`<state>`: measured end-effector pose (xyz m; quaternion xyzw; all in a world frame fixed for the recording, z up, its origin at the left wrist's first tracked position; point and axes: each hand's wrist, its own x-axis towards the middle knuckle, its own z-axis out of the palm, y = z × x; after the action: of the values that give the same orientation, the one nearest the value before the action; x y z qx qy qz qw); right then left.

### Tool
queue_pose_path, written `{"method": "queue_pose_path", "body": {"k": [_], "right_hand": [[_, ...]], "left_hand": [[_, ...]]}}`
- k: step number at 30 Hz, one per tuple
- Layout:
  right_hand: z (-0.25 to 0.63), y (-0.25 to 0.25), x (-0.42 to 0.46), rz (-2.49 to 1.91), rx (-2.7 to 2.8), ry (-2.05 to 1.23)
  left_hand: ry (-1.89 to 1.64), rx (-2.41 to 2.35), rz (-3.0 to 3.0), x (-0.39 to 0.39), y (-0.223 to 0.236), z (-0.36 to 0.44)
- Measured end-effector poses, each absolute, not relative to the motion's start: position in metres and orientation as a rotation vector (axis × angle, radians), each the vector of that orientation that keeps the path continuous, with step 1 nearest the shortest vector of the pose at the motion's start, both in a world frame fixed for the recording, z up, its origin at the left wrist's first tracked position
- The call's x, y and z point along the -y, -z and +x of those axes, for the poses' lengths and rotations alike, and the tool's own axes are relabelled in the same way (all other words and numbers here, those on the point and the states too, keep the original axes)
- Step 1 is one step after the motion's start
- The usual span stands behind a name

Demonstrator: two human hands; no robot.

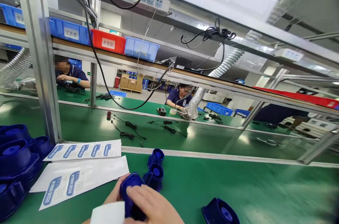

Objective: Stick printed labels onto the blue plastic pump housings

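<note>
A dark blue plastic housing (129, 185) is held low in front of me, between both hands. My left hand (113, 195) grips its left side, mostly hidden behind the part and a white piece (108, 213) that I cannot make out. Across the near face lie the bent fingers of my right hand (155, 202). Just beyond stand two similar blue housings (154, 176), one behind the other. To the left are sheets of blue-and-white labels (84, 149), the nearer sheet (92, 174) with only two labels showing.
Several blue housings (16, 160) are heaped at the left edge; another (221, 211) lies at the lower right. Cables (127, 134) rest on the green bench beyond the rail. Metal posts (39, 58) and a shelf with bins (108, 42) stand ahead. Two people work opposite.
</note>
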<state>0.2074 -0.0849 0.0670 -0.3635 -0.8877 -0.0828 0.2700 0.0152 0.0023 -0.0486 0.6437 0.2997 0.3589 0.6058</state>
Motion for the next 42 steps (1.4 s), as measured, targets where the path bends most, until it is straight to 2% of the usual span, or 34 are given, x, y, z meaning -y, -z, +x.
{"method": "queue_pose_path", "body": {"k": [2,5,9,13,15,20,23,32,37,42], "right_hand": [[0.217,-0.075,0.081,-1.078,2.404,0.121],[0.243,-0.078,0.067,-1.121,2.419,0.263],[0.274,-0.055,0.044,-1.313,2.187,0.465],[0.277,-0.038,0.05,-1.313,2.047,0.408],[0.265,-0.035,0.063,-1.231,1.921,0.201],[0.229,-0.025,0.095,-1.159,1.741,-0.648],[0.222,-0.022,0.099,-1.199,1.672,-0.824],[0.216,-0.023,0.092,-1.047,1.696,-0.763],[0.196,-0.002,0.09,-1.142,1.562,-0.722],[0.188,0.02,0.087,-1.052,1.73,-0.542]], "left_hand": [[-0.836,-0.626,1.379,0.007,0.031,0.008],[-0.836,-0.464,1.198,0.019,0.01,0.0],[-0.763,-0.344,1.06,0.023,0.001,-0.002],[-0.654,-0.278,1.028,0.025,-0.002,-0.004],[-0.61,-0.253,1.037,0.028,-0.006,-0.006],[-0.547,-0.206,1.063,0.035,-0.022,-0.005],[-0.552,-0.201,0.994,0.036,-0.026,-0.003],[-0.426,-0.211,1.043,0.033,-0.008,-0.011],[-0.481,-0.196,1.127,0.036,0.008,-0.012],[-0.497,-0.252,0.966,0.038,0.007,-0.008]]}}
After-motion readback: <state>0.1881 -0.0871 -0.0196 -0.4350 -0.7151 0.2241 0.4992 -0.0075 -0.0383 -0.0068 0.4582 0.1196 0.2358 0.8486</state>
